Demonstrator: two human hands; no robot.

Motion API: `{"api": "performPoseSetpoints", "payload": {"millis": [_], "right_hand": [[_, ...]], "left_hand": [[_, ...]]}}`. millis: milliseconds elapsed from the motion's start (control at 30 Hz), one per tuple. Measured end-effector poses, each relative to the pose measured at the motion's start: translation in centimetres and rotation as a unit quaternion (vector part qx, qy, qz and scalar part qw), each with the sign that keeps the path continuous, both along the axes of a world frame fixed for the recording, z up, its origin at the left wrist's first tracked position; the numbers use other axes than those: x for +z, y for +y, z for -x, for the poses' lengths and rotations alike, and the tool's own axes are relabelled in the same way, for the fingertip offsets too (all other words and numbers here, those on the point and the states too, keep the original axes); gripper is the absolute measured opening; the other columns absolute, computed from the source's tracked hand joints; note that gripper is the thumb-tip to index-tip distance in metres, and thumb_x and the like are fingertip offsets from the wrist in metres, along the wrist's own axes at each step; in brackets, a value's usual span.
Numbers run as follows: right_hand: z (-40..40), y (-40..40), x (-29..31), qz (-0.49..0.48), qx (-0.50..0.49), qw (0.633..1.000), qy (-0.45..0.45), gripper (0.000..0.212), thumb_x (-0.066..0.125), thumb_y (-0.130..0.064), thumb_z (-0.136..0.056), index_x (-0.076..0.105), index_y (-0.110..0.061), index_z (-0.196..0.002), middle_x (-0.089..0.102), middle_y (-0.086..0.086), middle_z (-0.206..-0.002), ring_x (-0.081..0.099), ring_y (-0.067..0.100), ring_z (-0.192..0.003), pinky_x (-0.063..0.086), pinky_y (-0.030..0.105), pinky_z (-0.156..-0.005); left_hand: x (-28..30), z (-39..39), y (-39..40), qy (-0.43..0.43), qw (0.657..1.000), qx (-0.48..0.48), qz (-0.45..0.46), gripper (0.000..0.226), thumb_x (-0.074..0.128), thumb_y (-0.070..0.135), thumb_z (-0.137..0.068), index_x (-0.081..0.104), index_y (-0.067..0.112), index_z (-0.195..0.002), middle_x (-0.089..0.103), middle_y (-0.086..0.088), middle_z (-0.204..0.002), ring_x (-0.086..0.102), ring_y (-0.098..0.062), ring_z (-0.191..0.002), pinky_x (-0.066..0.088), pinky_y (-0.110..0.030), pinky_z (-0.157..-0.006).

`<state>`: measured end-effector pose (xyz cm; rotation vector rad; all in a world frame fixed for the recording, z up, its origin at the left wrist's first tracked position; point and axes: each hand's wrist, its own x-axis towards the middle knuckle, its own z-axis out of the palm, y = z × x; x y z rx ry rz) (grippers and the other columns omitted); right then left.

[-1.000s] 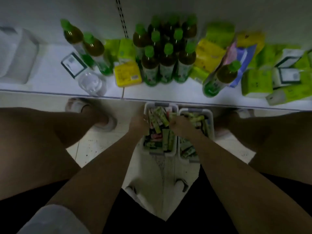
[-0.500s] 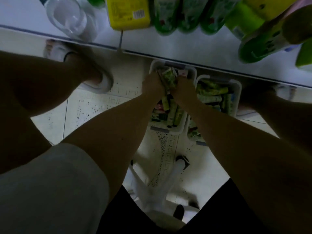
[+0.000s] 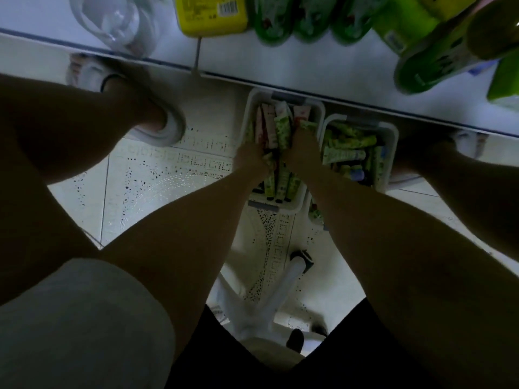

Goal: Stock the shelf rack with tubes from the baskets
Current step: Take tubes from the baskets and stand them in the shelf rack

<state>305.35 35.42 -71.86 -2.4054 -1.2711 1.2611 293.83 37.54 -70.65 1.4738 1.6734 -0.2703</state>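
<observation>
seen from above, left hand (image 3: 250,157) and right hand (image 3: 302,148) reach into the left basket (image 3: 314,108), fingers curled around a bundle of tubes (image 3: 281,130), seemingly gathering several for the shelf (image 3: 309,74) just above.

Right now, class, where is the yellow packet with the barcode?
In the head view, the yellow packet lies on the white shelf at top centre, between a clear plastic container on its left and green bottles on its right.

Around the grip, the tubes (image 3: 282,130) look like soft printed plastic with a slight sheen. Both baskets (image 3: 391,141) are white, smooth plastic. The floor (image 3: 168,169) beneath is glossy speckled tile; the shelf (image 3: 309,71) above looks smooth and white.
</observation>
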Motion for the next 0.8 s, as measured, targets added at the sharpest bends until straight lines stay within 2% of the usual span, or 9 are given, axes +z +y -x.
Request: {"api": "performPoseSetpoints", "payload": {"millis": [100, 167, 267, 300, 367, 500, 633, 733, 800], "right_hand": [[0.8, -0.6, 0.8, -0.007, -0.068, 0.996, 0.051, 0.036, 0.066, -0.022, -0.089, 0.061, 0.000, -0.117, 0.064, 0.018, -0.111, 0.061, 0.028, -0.102, 0.043, 0.027, -0.072], [0.7, -1.2, 2.1, -0.008, -0.092, 0.989, 0.117, 0.036, 0.072, -0.023, -0.084, 0.063, -0.006, -0.115, 0.067, 0.006, -0.100, 0.062, 0.021, -0.091, 0.046, 0.021, -0.071], [0.0, -2.4, 4.5, 0.000, -0.129, 0.973, 0.191, 0.013, 0.076, -0.013, -0.078, 0.066, -0.020, -0.081, 0.062, -0.019, -0.062, 0.055, 0.003, -0.063, 0.044, 0.009, -0.049], [-0.3, -2.8, 5.4, 0.001, -0.144, 0.966, 0.217, 0.018, 0.076, -0.012, -0.079, 0.063, -0.023, -0.075, 0.061, -0.018, -0.058, 0.057, 0.003, -0.060, 0.045, 0.012, -0.047], [-0.8, -3.5, 7.5, -0.014, -0.170, 0.953, 0.249, 0.008, 0.071, -0.018, -0.086, 0.064, -0.019, -0.086, 0.066, -0.013, -0.066, 0.061, 0.005, -0.061, 0.047, 0.018, -0.051], [-1.4, -4.0, 11.9, -0.097, -0.226, 0.931, 0.268, 0.010, 0.059, -0.029, -0.092, 0.059, -0.022, -0.084, 0.058, -0.009, -0.063, 0.055, 0.009, -0.057, 0.042, 0.025, -0.052], [-1.5, -3.4, 17.0, -0.130, -0.274, 0.910, 0.282, 0.032, 0.044, -0.052, -0.097, 0.051, -0.024, -0.111, 0.048, 0.006, -0.071, 0.049, 0.017, -0.055, 0.042, 0.026, -0.054], [-1.6, -2.6, 21.1, -0.193, -0.257, 0.916, 0.241, 0.048, 0.034, -0.054, -0.100, 0.050, -0.011, -0.085, 0.041, 0.004, -0.058, 0.043, 0.017, -0.048, 0.035, 0.024, -0.048], [-1.8, -2.2, 23.7, -0.249, -0.227, 0.914, 0.225, 0.044, 0.039, -0.048, -0.101, 0.049, -0.013, -0.076, 0.038, 0.004, -0.055, 0.042, 0.015, -0.042, 0.035, 0.023, -0.044]], "left_hand": [[1.2, 1.6, 0.5, -0.031, 0.999, 0.022, 0.013, 0.025, 0.072, 0.015, -0.081, 0.071, 0.005, -0.104, 0.069, -0.011, -0.099, 0.064, -0.020, -0.088, 0.048, -0.024, -0.070], [2.7, 2.3, 1.0, -0.062, 0.997, 0.038, 0.013, 0.026, 0.072, 0.011, -0.079, 0.072, 0.005, -0.104, 0.070, -0.013, -0.101, 0.065, -0.024, -0.092, 0.052, -0.028, -0.074], [4.8, 2.4, 1.9, -0.117, 0.989, 0.088, 0.011, 0.019, 0.064, 0.003, -0.083, 0.071, 0.003, -0.100, 0.068, -0.016, -0.101, 0.065, -0.031, -0.095, 0.057, -0.039, -0.084], [5.6, 2.3, 2.2, -0.144, 0.983, 0.111, 0.016, 0.016, 0.061, -0.001, -0.084, 0.070, 0.003, -0.097, 0.066, -0.017, -0.099, 0.065, -0.033, -0.096, 0.056, -0.043, -0.087], [7.2, 2.2, 2.7, -0.203, 0.967, 0.154, 0.015, 0.012, 0.057, -0.003, -0.086, 0.065, 0.005, -0.091, 0.061, -0.015, -0.095, 0.062, -0.032, -0.096, 0.053, -0.048, -0.091], [11.2, 1.2, 2.6, -0.275, 0.937, 0.215, -0.017, 0.002, 0.057, 0.009, -0.094, 0.058, 0.008, -0.095, 0.062, -0.018, -0.101, 0.060, -0.029, -0.095, 0.052, -0.041, -0.089], [15.6, 0.0, 2.4, -0.325, 0.923, 0.202, -0.048, 0.013, 0.062, 0.021, -0.094, 0.060, 0.008, -0.093, 0.065, -0.018, -0.096, 0.062, -0.029, -0.088, 0.054, -0.047, -0.085], [20.1, 0.0, 3.4, -0.373, 0.909, 0.167, -0.083, 0.013, 0.062, 0.020, -0.094, 0.057, 0.009, -0.089, 0.062, -0.014, -0.093, 0.062, -0.027, -0.088, 0.056, -0.043, -0.082], [23.5, 0.1, 4.3, -0.399, 0.902, 0.122, -0.113, 0.011, 0.060, 0.018, -0.095, 0.058, 0.012, -0.086, 0.061, -0.013, -0.091, 0.062, -0.025, -0.089, 0.056, -0.037, -0.076]]}}
